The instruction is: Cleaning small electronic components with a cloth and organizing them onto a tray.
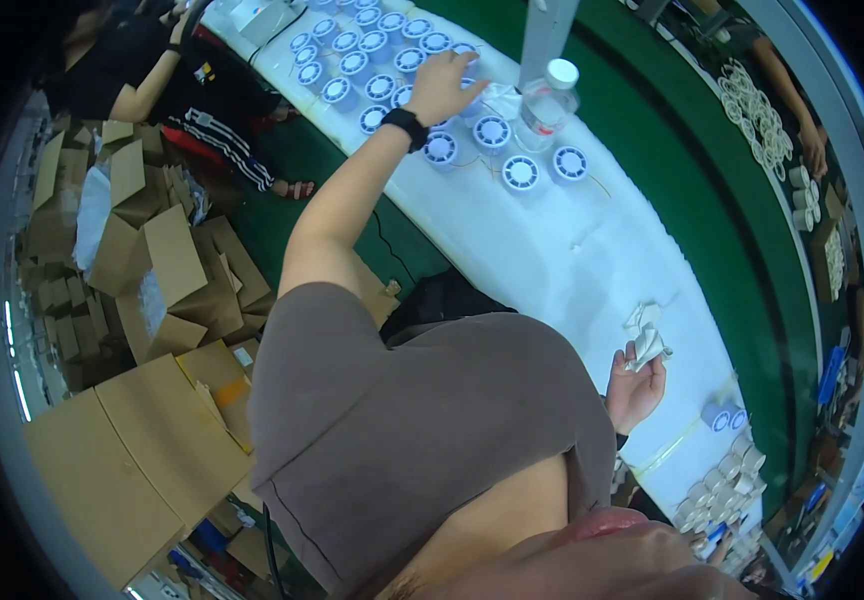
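My left hand, with a black band at the wrist, reaches out over a group of round pale-blue plastic units with slotted white-and-blue tops. Its fingers and thumb are spread apart above the units, and I cannot tell whether they touch one. Several more units stand just nearer, one of them with a thin wire beside it. My right hand is closed on a crumpled white tissue above the white table surface.
A clear bottle with a white cap stands by a grey post. Two units and stacked white cylinders sit at the near right. Open cardboard boxes and another person are at left. A green belt runs beyond the table.
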Tool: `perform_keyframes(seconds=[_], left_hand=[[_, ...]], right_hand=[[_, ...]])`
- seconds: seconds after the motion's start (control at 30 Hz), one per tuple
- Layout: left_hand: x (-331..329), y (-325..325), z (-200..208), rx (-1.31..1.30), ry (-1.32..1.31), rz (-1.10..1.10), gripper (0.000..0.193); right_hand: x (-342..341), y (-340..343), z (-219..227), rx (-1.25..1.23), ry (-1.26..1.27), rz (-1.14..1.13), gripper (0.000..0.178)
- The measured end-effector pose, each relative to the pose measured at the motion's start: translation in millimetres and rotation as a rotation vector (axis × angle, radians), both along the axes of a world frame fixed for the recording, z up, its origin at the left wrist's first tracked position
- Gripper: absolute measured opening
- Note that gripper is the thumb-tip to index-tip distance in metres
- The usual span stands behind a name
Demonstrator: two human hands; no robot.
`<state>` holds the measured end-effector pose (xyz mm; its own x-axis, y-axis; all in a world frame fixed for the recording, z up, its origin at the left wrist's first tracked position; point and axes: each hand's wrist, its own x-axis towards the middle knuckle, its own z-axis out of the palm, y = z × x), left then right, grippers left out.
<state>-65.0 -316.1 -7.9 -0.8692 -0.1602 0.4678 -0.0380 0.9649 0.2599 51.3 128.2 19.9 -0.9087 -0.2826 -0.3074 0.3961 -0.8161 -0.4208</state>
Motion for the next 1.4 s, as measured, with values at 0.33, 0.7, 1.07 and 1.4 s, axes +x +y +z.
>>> perform_keyframes(seconds=[0.33, 0.7, 1.07, 1.4], left_hand=[[17, 277, 105, 1.109, -0.727, -0.889, 0.020], [-31, 636, -32, 0.237, -0.671, -1.340, 0.055], [32, 626, -42, 0.434, -0.723, -1.353, 0.052], [52, 515, -3, 0.320, -0.425, -1.188, 0.046]], right_hand=[[-8, 56, -32, 0.053, -0.033, -0.157, 0.023], [82, 166, -45, 0.173, -0.161, -0.694, 0.023], [91, 232, -30, 1.552, -0.064, -0.885, 0.028], [23, 172, -32, 1.941, 0.580, -0.408, 0.035]])
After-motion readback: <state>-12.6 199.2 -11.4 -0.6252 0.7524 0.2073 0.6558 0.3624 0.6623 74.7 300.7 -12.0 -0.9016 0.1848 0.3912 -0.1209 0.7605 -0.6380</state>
